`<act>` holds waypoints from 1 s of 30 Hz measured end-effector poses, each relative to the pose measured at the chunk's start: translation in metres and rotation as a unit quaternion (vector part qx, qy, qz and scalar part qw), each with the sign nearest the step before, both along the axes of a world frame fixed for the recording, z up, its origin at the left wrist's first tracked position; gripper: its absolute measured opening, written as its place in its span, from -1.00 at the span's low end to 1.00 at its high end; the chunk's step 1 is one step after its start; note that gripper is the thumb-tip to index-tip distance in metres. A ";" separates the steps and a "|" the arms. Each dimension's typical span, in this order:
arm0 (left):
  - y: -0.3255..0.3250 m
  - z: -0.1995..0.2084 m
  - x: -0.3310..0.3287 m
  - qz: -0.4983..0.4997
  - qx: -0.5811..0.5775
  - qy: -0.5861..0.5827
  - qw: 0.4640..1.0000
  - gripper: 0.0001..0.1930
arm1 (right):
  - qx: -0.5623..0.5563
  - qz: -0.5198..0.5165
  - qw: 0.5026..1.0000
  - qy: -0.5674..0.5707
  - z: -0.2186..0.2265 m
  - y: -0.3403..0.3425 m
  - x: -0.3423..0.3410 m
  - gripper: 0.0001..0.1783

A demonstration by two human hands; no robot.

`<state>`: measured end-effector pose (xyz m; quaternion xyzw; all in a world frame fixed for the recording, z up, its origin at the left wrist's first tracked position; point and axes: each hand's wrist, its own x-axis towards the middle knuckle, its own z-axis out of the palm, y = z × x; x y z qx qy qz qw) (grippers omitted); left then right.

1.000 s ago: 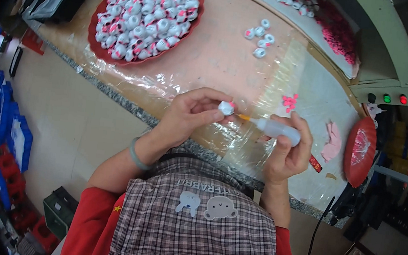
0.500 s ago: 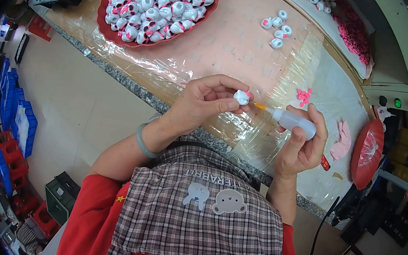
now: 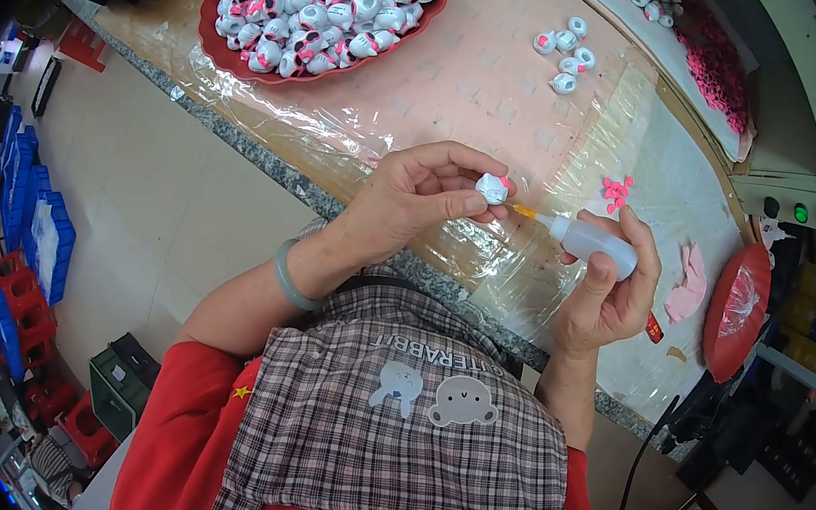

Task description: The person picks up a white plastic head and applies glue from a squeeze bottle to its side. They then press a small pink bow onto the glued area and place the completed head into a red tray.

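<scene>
Between the thumb and fingers of my left hand (image 3: 425,192) is a small white cat-shaped figurine head (image 3: 492,189) with a pink bit on its upper side. My right hand (image 3: 611,283) is wrapped round a translucent white squeeze bottle (image 3: 598,247), held nearly level. Its thin orange nozzle (image 3: 526,212) points left, with the tip at or very close to the head's lower right side; I cannot tell if they touch. Beyond my right hand, several small pink pieces (image 3: 617,191) lie in a cluster on the plastic-covered table (image 3: 468,81).
A red scalloped tray (image 3: 277,77) heaped with similar white heads stands at the far left. Several loose heads (image 3: 566,60) lie farther back. To the right are a pink cloth (image 3: 689,282), a red dish (image 3: 736,313) and a machine panel with lit green and red buttons (image 3: 815,216).
The figurine head has turned slightly in my left fingers. The bottle stays in my right hand with its nozzle beside the head. The whole view has shifted a little.
</scene>
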<state>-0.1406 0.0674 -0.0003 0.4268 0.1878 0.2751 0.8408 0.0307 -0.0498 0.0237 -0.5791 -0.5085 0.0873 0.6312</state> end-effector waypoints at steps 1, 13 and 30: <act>0.000 0.000 0.001 0.004 -0.003 -0.001 1.000 -0.69 | 0.000 -0.002 1.000 -0.003 0.000 0.001 0.000 -0.56; 0.000 -0.001 0.002 -0.010 0.001 -0.003 1.000 -0.71 | 0.002 -0.001 1.000 -0.009 -0.002 0.004 -0.004 -0.57; 0.001 0.000 0.000 -0.013 0.015 0.003 1.000 -0.71 | -0.005 -0.011 1.000 -0.015 -0.005 -0.003 -0.001 -0.56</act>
